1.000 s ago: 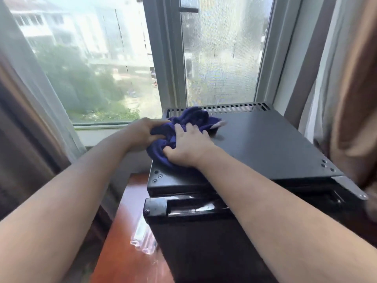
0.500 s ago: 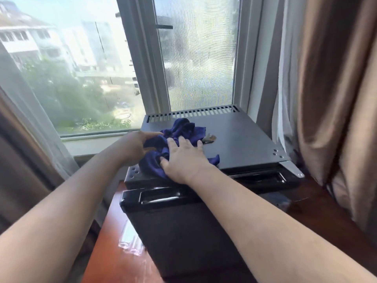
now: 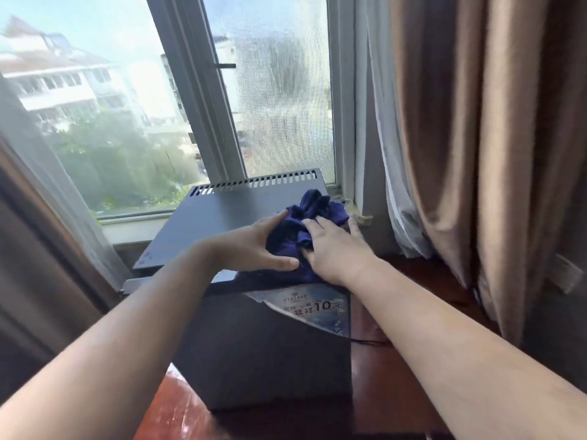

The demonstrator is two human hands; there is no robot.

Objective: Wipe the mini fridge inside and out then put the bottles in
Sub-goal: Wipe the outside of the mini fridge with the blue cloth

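The bunched dark blue cloth (image 3: 317,211) is pressed down by the right hand (image 3: 333,252), whose fingers are laid out straight and spread over the fabric; nothing is clenched in it. The bundle is braced from its left side by the left hand (image 3: 257,246), with straight fingers set against the upper part and the thumb stretched along the lower edge, so the fabric is bracketed rather than squeezed.

The cloth is bunched on the top panel of the black mini fridge (image 3: 216,223), near the front right corner, with folds reaching the right edge. A row of vent slots (image 3: 254,184) is seen along the rear edge of the panel. On the front face, a torn printed sticker (image 3: 317,308) is stuck at the upper right, and the figure 10 can be read on it.

The fridge is stood on a glossy reddish-brown wooden surface (image 3: 387,392), just in front of a window (image 3: 127,138). A brown curtain (image 3: 476,154) is hung at the right, close to the fridge.
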